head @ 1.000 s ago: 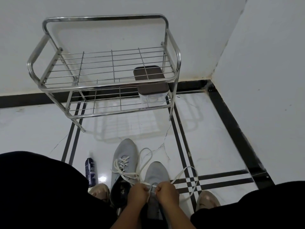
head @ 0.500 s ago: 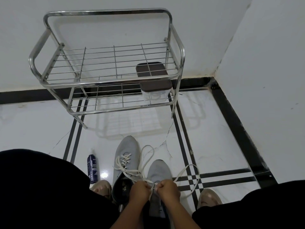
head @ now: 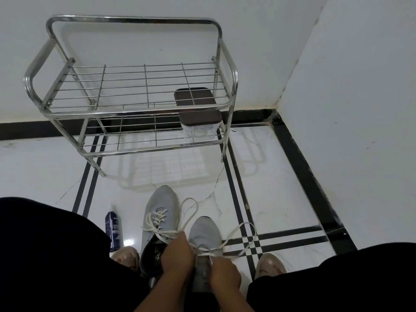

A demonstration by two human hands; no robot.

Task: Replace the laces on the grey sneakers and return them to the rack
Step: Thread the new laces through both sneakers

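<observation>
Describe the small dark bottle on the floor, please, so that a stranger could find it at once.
Start at the steel shoe rack against the wall and look down the white floor toward the person. Left of the two grey sneakers lies a small navy spray bottle. It is the only dark blue, printed thing there.

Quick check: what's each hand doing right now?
Left hand: pinching the white lace over the near sneaker.
Right hand: pinching the same lace.
</observation>
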